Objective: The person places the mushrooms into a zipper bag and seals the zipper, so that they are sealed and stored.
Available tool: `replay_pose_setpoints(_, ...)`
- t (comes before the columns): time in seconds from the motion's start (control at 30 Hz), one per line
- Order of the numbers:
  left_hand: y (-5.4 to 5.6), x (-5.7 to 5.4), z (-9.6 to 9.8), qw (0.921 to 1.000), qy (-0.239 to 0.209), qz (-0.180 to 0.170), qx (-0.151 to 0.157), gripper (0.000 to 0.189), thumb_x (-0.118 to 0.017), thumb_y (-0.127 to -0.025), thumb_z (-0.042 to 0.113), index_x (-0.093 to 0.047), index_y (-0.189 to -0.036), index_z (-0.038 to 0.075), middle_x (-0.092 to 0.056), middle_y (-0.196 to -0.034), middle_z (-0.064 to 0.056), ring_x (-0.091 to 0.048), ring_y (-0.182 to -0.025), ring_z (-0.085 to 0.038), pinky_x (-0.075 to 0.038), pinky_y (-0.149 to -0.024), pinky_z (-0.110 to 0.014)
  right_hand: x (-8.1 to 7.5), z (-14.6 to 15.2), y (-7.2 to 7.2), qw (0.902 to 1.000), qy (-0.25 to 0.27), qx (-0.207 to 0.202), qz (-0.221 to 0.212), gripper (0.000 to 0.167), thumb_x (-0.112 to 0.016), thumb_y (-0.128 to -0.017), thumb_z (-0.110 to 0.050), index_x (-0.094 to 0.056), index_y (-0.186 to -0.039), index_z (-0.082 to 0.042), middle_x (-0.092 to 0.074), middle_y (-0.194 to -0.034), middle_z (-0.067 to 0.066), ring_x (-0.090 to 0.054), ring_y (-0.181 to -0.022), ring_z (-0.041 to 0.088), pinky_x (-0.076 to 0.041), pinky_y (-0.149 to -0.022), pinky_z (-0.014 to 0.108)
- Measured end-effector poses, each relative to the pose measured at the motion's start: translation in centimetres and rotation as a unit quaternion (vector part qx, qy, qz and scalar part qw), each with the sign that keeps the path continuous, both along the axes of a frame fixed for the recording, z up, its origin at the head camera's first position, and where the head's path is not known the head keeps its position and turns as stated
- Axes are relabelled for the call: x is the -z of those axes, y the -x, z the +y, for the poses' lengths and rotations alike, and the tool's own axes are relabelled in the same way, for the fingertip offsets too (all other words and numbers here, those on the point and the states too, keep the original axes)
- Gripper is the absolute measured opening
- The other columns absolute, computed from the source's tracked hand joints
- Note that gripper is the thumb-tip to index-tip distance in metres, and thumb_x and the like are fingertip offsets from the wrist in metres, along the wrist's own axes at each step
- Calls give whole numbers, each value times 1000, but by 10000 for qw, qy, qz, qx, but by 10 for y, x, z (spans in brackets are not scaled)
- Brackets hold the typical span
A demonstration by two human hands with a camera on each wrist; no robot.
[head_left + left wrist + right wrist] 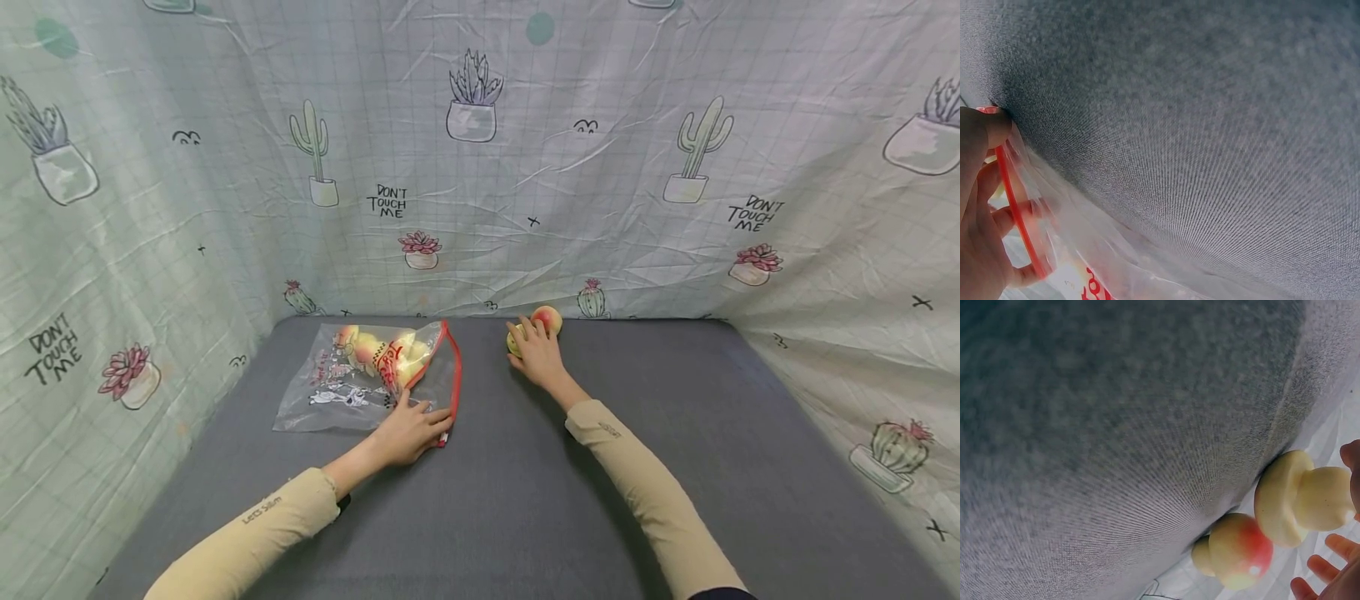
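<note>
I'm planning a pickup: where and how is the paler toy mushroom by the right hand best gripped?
Probably by the stem of the paler mushroom, thumb and fingers on opposite sides, coming from above. The stem points toward the right hand and is narrower than the cap, which sits toward the table.

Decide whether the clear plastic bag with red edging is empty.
The bag is not empty: rounded yellow and red pieces show inside, beneath red lettering.
</note>
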State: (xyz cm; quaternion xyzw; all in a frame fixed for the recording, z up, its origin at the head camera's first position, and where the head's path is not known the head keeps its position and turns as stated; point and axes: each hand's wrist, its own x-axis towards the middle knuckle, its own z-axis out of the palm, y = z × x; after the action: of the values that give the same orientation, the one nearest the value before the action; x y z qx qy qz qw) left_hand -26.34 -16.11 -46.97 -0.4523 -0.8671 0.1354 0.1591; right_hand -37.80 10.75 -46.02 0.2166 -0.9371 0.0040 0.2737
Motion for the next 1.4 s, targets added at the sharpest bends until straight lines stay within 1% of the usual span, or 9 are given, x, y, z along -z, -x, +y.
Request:
replay_pose_setpoints(0.23,0,1,0,10000,-1,-70,-27,40,-53,-86,33,-54,-123,18,-56,-124,1,-57,-99,-26,-35,-82,-60,3,0,1,9999,-44,110,-118,56,-67,-77,-32,-48,-126,-13,-47,-128,17,-44,-107,33,-38,-87,51)
replay_pose_setpoints(0.33,-1,0,0,10000,-15,-75,-25,40,-54,-86,33,-54,-123,18,-56,-124,1,-57,-99,-26,-35,-83,-60,3,0,2,9997,-101,159,-130,55,-66,-77,-33,-48,-126,-14,-48,-125,17,-45,-106,33,-38,-86,50)
replay_pose_setpoints(0.53,-2,-2,1,9999,-51,-125,-19,40,-54,-86,32,-54,-123,18,-56,-124,0,-56,-99,-26,-35,-84,-61,6,0,3,9998,-146,128,13,52,-67,-76,-30,-51,-122,-13,-52,-114,16,-45,-99,32,-40,-80,47)
replay_pose_setpoints(0.7,-2,-3,1,9998,-120,-175,-5,39,-54,-86,31,-55,-122,17,-57,-123,-1,-57,-98,-26,-35,-83,-62,8,1,5,9993,-314,162,144,48,-67,-75,-29,-53,-119,-13,-53,-111,15,-45,-97,31,-41,-78,46)
replay_pose_setpoints(0.9,-1,-2,1,9999,-134,-104,-14,39,-54,-86,32,-55,-122,18,-57,-123,-1,-57,-98,-26,-35,-82,-62,6,2,7,9987,-458,186,116,44,-65,-77,-29,-53,-116,-13,-52,-110,16,-45,-99,32,-41,-81,46)
replay_pose_setpoints(1.03,0,-2,1,9999,-124,-84,-38,39,-53,-86,32,-55,-122,18,-57,-123,0,-57,-98,-27,-35,-83,-62,8,1,7,9983,-506,104,264,42,-66,-76,-30,-53,-111,-12,-52,-106,16,-45,-97,32,-41,-77,46)
replay_pose_setpoints(1.2,0,0,1,9999,-114,-65,-51,39,-54,-86,32,-55,-122,18,-57,-123,0,-57,-98,-26,-35,-82,-62,10,1,7,9979,-542,87,343,42,-68,-73,-33,-52,-106,-12,-51,-100,16,-45,-94,32,-42,-73,45)
replay_pose_setpoints(1.4,0,0,1,9999,-100,-78,-45,39,-54,-86,32,-55,-122,18,-56,-123,0,-56,-98,-26,-35,-82,-61,9,2,2,9975,-602,56,363,43,-68,-72,-34,-51,-105,-11,-52,-97,15,-45,-91,31,-43,-71,43)
